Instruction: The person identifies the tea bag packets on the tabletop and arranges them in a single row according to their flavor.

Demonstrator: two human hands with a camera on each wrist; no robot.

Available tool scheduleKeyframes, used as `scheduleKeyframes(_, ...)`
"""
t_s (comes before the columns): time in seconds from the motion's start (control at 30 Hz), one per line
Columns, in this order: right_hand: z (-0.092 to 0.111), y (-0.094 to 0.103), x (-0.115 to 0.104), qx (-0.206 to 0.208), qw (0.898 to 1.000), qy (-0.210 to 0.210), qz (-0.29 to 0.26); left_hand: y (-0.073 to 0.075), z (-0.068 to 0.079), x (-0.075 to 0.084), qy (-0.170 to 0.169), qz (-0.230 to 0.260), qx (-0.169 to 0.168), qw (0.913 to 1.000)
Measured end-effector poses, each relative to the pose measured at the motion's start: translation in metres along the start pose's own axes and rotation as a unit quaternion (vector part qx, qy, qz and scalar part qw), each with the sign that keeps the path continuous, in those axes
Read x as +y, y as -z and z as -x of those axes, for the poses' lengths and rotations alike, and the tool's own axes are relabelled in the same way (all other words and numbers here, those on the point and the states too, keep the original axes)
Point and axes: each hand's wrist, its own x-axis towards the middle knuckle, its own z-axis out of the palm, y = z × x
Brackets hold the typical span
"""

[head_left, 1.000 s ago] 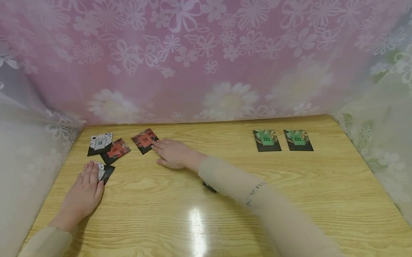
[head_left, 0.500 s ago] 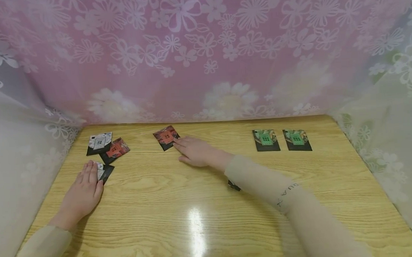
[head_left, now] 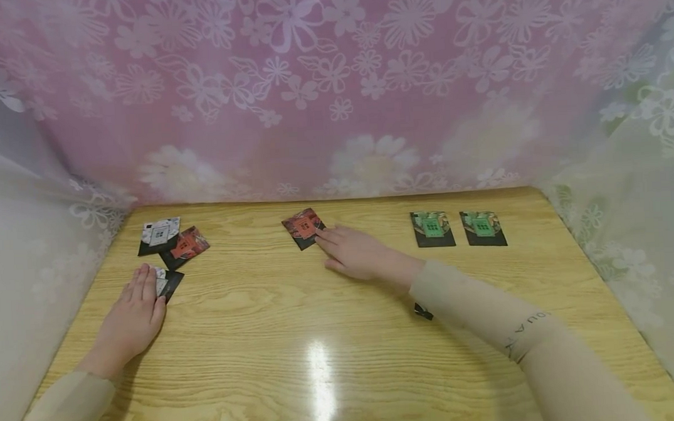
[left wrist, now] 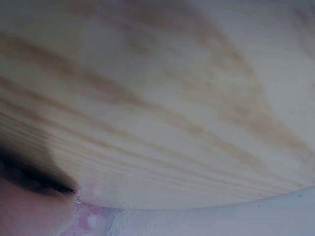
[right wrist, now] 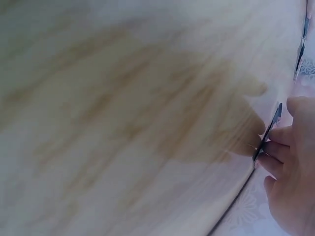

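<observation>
In the head view my right hand [head_left: 358, 253] lies with extended fingers on the lower right corner of a red-and-black flat packet [head_left: 304, 227], near the table's back edge. The right wrist view has the hand [right wrist: 295, 162] at its right edge, fingertips at the packet's thin dark side [right wrist: 268, 130]. On the left, my left hand [head_left: 130, 323] rests flat on a white-and-black packet [head_left: 174, 283], covering much of it. Only a blurred part of the left hand [left wrist: 32, 211] shows in the left wrist view.
A white-and-black packet [head_left: 160, 234] overlaps another red-and-black one [head_left: 187, 245] at the back left. Two green-and-black packets [head_left: 432, 228] lie side by side at the back right. Floral curtains [head_left: 332, 110] enclose the wooden table [head_left: 252, 340] at the back and sides.
My right hand has slid the red-and-black packet rightward along the back of the table, away from the left group. The left hand stays in place on its packet.
</observation>
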Motion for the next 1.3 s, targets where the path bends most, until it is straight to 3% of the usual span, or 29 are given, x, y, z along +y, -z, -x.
scheduleKeyframes(0.13,-0.003,0.001,0.002,0.017,1.0,-0.002,0.005,0.0,0.001,-0.001,-0.004,-0.003,0.004,1.0)
scheduleKeyframes(0.4,-0.031,0.002,0.007,0.042,0.999,-0.003,0.002,0.001,0.0,0.003,0.0,0.002,0.001,1.0)
scheduleKeyframes(0.73,-0.053,0.003,0.012,0.019,0.999,-0.015,0.025,-0.001,-0.001,0.003,-0.008,0.002,0.013,0.9999)
scheduleKeyframes(0.97,-0.045,0.0,0.019,0.0,0.999,-0.022,0.023,-0.002,-0.001,0.001,0.001,0.0,0.007,1.0)
scheduleKeyframes(1.3,-0.01,-0.008,0.04,0.013,0.999,-0.051,0.005,-0.001,0.001,0.001,0.0,-0.003,0.008,1.0)
